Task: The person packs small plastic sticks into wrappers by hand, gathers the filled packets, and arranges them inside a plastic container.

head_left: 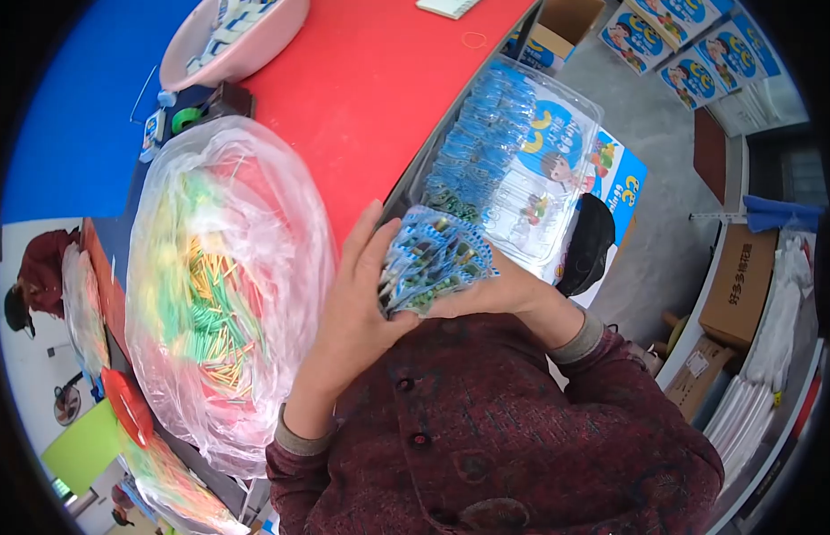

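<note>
A bundle of small clear packets with blue printed edges (437,259) is held between my two hands in front of my chest. Green and yellow bits show through the plastic. My left hand (357,290) grips the bundle from the left, fingers up along its side and thumb below. From the right, my right hand (495,290) closes on its lower edge; most of its fingers are hidden behind the packets. Just beyond the bundle, a clear plastic tray (571,102) holds rows of similar blue packets (482,125).
To the left, a large clear plastic bag (295,214) contains many thin yellow and green sticks (219,312). A pink basin (241,53) and green tape (186,119) are on the red tabletop (344,98). Cartons (740,285) line the right side. Another person (45,267) is at far left.
</note>
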Demonstrator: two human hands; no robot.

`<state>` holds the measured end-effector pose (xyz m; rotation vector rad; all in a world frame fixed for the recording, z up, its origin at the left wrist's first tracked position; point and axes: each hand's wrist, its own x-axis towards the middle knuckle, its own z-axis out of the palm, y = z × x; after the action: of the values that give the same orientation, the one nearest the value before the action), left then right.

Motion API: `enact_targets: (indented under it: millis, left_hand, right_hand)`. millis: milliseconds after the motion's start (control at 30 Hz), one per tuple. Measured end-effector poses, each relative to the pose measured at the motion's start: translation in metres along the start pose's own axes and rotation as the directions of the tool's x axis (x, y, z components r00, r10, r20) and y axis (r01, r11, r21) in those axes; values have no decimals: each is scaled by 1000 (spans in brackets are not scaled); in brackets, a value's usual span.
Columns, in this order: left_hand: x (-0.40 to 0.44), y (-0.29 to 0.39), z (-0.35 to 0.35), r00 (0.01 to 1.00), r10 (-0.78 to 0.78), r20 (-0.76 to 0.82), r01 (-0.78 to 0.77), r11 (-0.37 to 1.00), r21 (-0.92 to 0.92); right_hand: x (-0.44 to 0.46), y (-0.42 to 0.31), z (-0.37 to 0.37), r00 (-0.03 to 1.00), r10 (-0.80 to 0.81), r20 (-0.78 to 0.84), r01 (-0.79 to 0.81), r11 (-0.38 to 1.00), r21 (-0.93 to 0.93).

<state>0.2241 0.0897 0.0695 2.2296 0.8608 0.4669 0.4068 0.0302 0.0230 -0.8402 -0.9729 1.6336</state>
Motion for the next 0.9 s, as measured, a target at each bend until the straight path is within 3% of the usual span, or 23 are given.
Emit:
enact_targets:
  millis: [100, 233, 333, 433, 467, 500, 567, 600, 667, 733, 767, 833, 900]
  left_hand:
    - [12, -5, 27, 988, -101, 115, 120, 978, -171]
    - [26, -19, 54, 952, -176, 250, 222, 960, -172]
    - [40, -22, 63, 974, -106, 202, 147, 968, -204]
    - [57, -18, 47, 987, -125, 96, 147, 953, -266]
    - [61, -21, 44, 990, -138, -4, 134, 967, -217]
    - [64, -28, 39, 990, -140, -1, 136, 966, -218]
    - [69, -43, 29, 990, 20, -140, -9, 997, 79]
    - [75, -44, 27, 990, 20, -137, -10, 997, 76]
    - [88, -43, 24, 984, 93, -149, -44, 952, 303]
    - [98, -46, 34, 994, 46, -94, -10, 936, 351]
    - [103, -48, 41, 999, -2, -42, 19, 915, 404]
    - [107, -55, 50, 999, -36, -8, 36, 884, 467]
    - [110, -59, 53, 999, -43, -7, 40, 850, 525]
  right_hand:
    - [-11, 25, -16, 990, -26, -139, 30, 999, 25]
    - [-17, 43, -32, 968, -34, -249, 36, 999, 3]
    - [-17, 41, -47, 941, 6, -338, 25, 996, 88]
    - [-16, 41, -85, 861, -24, -507, 44, 999, 26]
    - [-14, 50, -111, 827, -47, -561, 65, 998, 12]
    - [-13, 62, -142, 788, -71, -612, 86, 996, -5]
    - [-8, 66, -194, 678, -138, -722, 1, 982, -188]
    - [-2, 65, -216, 625, -202, -754, 19, 970, -244]
    - [5, 71, -264, 564, -262, -783, 27, 954, -299]
    - [12, 93, -316, 417, -270, -868, -125, 929, -348]
    - [17, 99, -332, 416, -269, -869, -125, 929, -347]
    - [25, 111, -363, 234, -358, -904, -319, 850, -419]
    - [30, 135, -404, 204, -348, -915, -342, 851, -400]
